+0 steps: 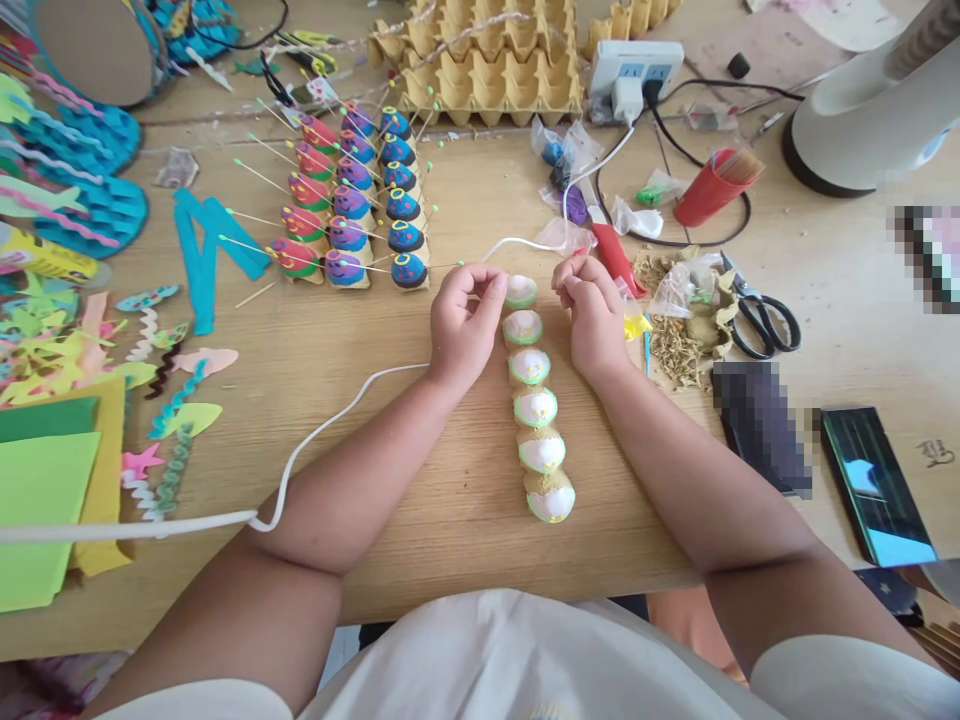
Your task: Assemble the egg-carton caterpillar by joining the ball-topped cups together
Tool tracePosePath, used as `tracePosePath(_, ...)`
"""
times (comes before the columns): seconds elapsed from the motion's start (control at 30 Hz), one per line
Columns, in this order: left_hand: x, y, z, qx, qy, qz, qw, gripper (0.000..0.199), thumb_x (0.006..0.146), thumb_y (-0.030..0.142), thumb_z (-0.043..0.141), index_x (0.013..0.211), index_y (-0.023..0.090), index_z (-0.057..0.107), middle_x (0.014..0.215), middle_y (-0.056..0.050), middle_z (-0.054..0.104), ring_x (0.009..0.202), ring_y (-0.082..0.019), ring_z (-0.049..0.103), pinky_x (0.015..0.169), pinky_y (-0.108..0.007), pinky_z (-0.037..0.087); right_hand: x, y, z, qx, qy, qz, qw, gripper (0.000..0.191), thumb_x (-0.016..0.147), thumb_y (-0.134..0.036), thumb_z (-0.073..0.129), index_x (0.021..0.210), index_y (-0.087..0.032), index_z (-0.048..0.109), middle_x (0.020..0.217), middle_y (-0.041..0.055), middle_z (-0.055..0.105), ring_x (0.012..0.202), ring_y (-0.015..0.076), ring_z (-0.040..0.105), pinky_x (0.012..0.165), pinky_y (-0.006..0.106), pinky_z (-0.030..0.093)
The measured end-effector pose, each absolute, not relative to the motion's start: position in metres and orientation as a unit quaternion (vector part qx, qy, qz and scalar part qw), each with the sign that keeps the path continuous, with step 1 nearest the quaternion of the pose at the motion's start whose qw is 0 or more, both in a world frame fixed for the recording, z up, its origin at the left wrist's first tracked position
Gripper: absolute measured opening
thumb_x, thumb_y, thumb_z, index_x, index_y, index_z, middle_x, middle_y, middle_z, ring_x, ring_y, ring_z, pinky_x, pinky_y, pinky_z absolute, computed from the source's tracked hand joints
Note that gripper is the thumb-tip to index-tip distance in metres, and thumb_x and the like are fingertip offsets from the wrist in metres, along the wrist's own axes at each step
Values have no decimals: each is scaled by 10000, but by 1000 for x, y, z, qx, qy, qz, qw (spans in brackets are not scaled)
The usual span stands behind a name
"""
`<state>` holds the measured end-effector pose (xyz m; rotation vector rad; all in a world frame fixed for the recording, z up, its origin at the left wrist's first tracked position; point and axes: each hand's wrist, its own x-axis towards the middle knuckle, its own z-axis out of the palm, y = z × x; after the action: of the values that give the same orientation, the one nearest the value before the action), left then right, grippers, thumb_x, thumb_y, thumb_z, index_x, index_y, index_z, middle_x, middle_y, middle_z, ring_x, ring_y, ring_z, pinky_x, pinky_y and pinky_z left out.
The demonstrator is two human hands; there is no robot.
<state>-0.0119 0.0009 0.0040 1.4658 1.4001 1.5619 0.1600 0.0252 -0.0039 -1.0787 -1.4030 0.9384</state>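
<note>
A strip of egg-carton cups [539,433] runs away from me across the wooden table, its several bumps capped in white with green rims and small yellow dots. Beside the far end of the strip, on its left, my left hand [466,325] is closed, thumb and fingertips pressed together. Across from it, to the right of the strip, my right hand [595,315] is closed in a pinch as well. Whatever lies between the fingertips of either hand is too small to make out. Both hands look apart from the far cup.
Painted carton strips [349,200] bristling with thin sticks stand beyond my left hand. Scissors [761,315], a red cup of toothpicks [716,187], a phone [874,485] and clay packets lie right. Paper sheets [49,500] lie left. A white cable [330,420] crosses near my left forearm.
</note>
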Motion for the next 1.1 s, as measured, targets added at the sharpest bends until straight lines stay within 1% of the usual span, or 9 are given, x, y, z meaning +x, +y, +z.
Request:
tracePosePath(0.13,-10,-1,7,545,536,575,292,181,1083,374,687,962,242,709,982,-15,776,929,-152,728,870,-262,574,158,28,-6,-451,-571,398,558,355,1099,-514,452,833,-292,529,821,23,594,816,219,593,869,420,628)
tracePosePath(0.27,-10,0,6,546,512,590,302,157,1064,345,696,950,240,719,963,-19,780,914,-155,728,853,-267,577,156,30,-6,-433,-569,396,577,422,1123,-595,425,841,-290,501,782,6,530,743,198,541,763,375,600)
tracePosePath(0.4,-10,2,0,542,474,618,316,173,1038,385,737,956,232,741,944,-15,779,876,-148,724,817,-262,570,154,28,0,-399,-551,422,599,489,1102,-682,494,827,-278,501,757,-17,478,692,167,468,690,326,526)
tracePosePath(0.5,-10,3,-2,538,464,627,319,193,1028,407,755,959,227,755,947,-15,787,872,-141,728,808,-253,566,154,28,3,-390,-539,435,607,546,1068,-741,557,800,-269,503,744,-24,469,674,154,441,661,310,487)
tracePosePath(0.7,-10,3,-3,536,469,627,314,266,1038,481,749,958,228,751,940,-13,790,873,-140,728,811,-252,570,155,30,2,-415,-526,419,613,635,1012,-848,566,763,-265,524,708,-27,455,635,143,425,607,301,441)
tracePosePath(0.8,-10,4,-4,537,470,627,312,295,1045,511,744,963,228,750,942,-12,790,874,-138,729,816,-253,572,156,29,3,-427,-522,426,603,648,974,-864,611,754,-256,555,700,-28,465,639,131,439,609,296,437)
tracePosePath(0.93,-10,5,-5,530,459,640,314,296,1038,511,761,951,228,753,922,-3,786,860,-132,728,813,-249,571,156,29,6,-424,-504,450,603,618,844,-849,794,815,-250,644,736,-39,509,666,113,455,634,282,440)
tracePosePath(1.0,-9,5,-5,526,453,646,317,285,1034,502,769,949,229,757,922,-1,790,860,-131,729,815,-249,570,156,30,5,-419,-495,457,609,617,792,-836,851,837,-251,660,757,-44,527,669,105,448,630,274,432)
tracePosePath(1.1,-10,5,-5,523,451,650,317,288,1034,508,770,953,231,759,926,-1,793,865,-134,728,819,-255,568,157,33,1,-426,-494,454,607,615,829,-845,811,844,-252,648,759,-42,532,652,101,439,594,269,403)
